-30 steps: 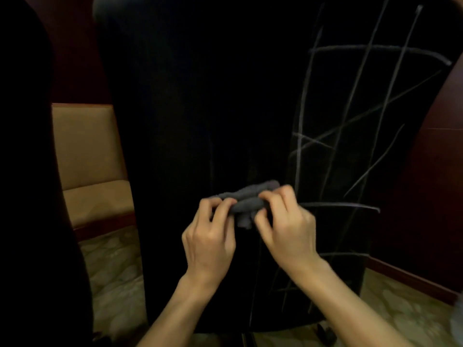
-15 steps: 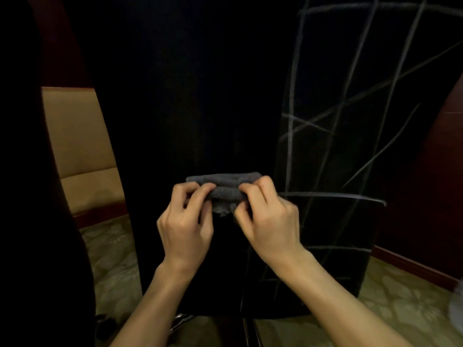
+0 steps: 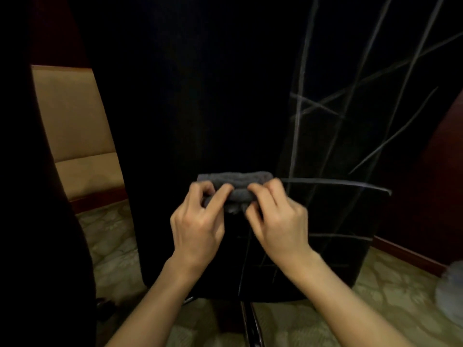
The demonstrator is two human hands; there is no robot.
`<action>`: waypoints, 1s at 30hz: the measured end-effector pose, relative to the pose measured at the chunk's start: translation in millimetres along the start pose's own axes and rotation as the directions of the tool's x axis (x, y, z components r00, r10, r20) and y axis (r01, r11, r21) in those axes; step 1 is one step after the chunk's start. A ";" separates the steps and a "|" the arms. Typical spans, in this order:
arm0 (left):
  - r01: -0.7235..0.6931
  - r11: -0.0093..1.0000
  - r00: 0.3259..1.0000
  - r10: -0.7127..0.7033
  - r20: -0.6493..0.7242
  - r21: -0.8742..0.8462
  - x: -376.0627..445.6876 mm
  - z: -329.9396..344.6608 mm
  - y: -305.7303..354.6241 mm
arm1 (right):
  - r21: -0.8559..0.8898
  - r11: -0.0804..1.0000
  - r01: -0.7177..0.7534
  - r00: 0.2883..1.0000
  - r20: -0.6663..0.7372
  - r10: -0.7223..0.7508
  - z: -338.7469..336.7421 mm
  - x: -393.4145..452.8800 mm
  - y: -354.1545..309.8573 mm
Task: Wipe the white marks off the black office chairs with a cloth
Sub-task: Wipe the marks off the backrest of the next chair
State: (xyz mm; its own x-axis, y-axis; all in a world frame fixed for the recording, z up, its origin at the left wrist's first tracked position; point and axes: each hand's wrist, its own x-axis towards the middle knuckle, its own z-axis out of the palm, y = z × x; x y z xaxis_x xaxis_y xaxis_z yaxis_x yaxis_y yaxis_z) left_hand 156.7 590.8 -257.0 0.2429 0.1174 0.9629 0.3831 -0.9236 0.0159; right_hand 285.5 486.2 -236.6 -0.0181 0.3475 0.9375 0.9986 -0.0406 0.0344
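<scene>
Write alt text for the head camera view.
Both hands, left hand and right hand, pinch a folded grey cloth before a black chair back. White marks cross its right side; patterned floor lies below.

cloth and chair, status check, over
Left hand and right hand both pinch the grey cloth. White marks remain on black chair back. Nothing in the way.

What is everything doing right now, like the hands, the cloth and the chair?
Cloth: grey, bunched up, held in front of the chair back.
Left hand: fingers pinching the cloth.
Right hand: fingers pinching the cloth.
Chair: black, upright, left part clean.
White marks: crossing lines on the chair's right part, not wiped yet.
</scene>
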 end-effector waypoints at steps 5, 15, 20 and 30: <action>0.103 0.993 0.994 -0.105 -0.020 -0.054 4.9 -4.4 7.3 | 0.032 0.999 0.004 1.000 0.027 -0.005 -2.4 11.6 -3.8; 0.115 0.990 0.990 -0.121 -0.078 -0.082 30.5 1.2 19.4 | 0.039 0.998 -0.055 0.985 -0.159 0.061 -4.0 26.9 2.3; 0.159 0.984 0.987 -0.159 0.012 -0.082 -61.1 20.6 10.9 | 0.080 0.990 -0.114 0.993 -0.006 0.115 27.4 -63.9 -1.3; 0.253 0.950 0.965 -0.261 -0.025 -0.182 -32.2 4.6 25.9 | 0.117 0.984 -0.137 0.990 -0.014 0.139 7.2 -29.2 -8.0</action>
State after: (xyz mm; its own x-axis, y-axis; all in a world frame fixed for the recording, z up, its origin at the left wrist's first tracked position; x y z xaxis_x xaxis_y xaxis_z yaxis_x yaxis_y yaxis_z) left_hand 162.9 564.8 -288.9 0.1123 0.3454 0.9317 0.2637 -0.9144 0.3072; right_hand 278.4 483.1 -266.8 0.1203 0.3256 0.9378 0.9906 0.0225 -0.1349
